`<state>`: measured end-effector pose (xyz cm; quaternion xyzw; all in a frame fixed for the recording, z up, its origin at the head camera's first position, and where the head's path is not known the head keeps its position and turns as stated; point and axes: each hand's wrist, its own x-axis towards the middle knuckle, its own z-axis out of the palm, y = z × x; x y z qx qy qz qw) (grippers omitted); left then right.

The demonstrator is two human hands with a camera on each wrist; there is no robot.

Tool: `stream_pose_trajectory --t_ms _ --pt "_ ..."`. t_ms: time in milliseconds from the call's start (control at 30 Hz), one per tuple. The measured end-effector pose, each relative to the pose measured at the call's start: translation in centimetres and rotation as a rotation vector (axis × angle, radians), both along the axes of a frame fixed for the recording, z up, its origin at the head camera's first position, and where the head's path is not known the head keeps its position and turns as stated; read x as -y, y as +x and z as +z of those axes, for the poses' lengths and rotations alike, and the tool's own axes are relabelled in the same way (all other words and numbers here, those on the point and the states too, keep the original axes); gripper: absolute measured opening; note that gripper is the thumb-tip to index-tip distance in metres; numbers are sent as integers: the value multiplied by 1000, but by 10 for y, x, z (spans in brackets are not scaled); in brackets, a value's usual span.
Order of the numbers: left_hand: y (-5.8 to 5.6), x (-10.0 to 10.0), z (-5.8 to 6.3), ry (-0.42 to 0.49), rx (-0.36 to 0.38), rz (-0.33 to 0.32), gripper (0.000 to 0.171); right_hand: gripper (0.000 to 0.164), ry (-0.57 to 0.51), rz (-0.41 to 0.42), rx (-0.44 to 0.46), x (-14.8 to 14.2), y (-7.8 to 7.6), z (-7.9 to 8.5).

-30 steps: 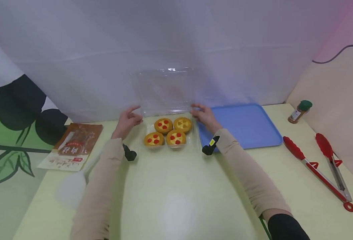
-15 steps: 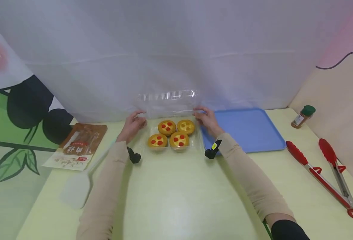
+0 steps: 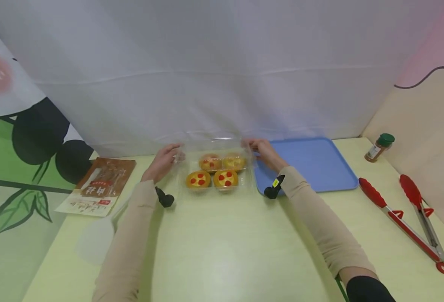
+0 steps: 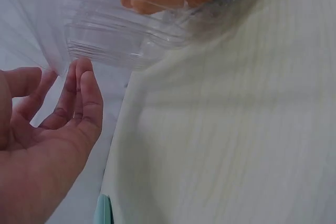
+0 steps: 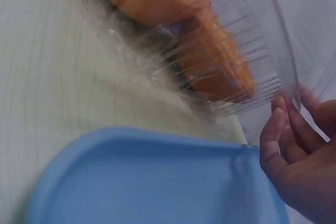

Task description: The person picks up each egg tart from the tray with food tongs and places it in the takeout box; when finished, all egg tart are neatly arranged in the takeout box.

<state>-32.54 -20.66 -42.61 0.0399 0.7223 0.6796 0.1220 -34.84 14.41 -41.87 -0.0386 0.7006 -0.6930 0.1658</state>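
Observation:
Several round egg tarts (image 3: 225, 179), most with red dots on top, sit in a clear plastic clamshell box (image 3: 191, 189). Its hinged lid (image 3: 215, 144) slants over the back row of tarts, while the front row shows uncovered. At the lid's left side, my left hand (image 3: 164, 161) holds the edge with its fingertips; the left wrist view shows these fingers (image 4: 90, 98) at the ridged plastic. My right hand (image 3: 267, 155) pinches the opposite edge, its thumb and fingers on either side of the thin rim in the right wrist view.
A blue tray (image 3: 312, 167) lies right of the box, partly under my right hand. Farther right are red-tipped tongs (image 3: 399, 218) and a green-capped spice jar (image 3: 379, 147). On the left lie a brown food packet (image 3: 99, 184) and a white spatula (image 3: 95, 241). A cloth backdrop (image 3: 214, 96) hangs behind.
The lid has swung down from standing upright to slanting over the back tarts. Both hands have moved in to its edges and followed it.

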Motion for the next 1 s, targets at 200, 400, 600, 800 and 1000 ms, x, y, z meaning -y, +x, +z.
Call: stream_pose_trajectory --t_ms 200,400,600,800,1000 --pt "-7 7 1 45 21 -8 47 42 16 38 -16 6 -4 7" --pt "-2 11 7 13 32 -17 53 48 105 58 -41 12 -3 18" --pt "25 12 9 -61 41 -5 60 58 245 55 -46 12 16 24" --pt "66 12 7 -123 54 -35 57 56 357 158 7 1 53 24" --pt "82 2 8 -31 37 3 47 41 304 253 29 -7 70 21"
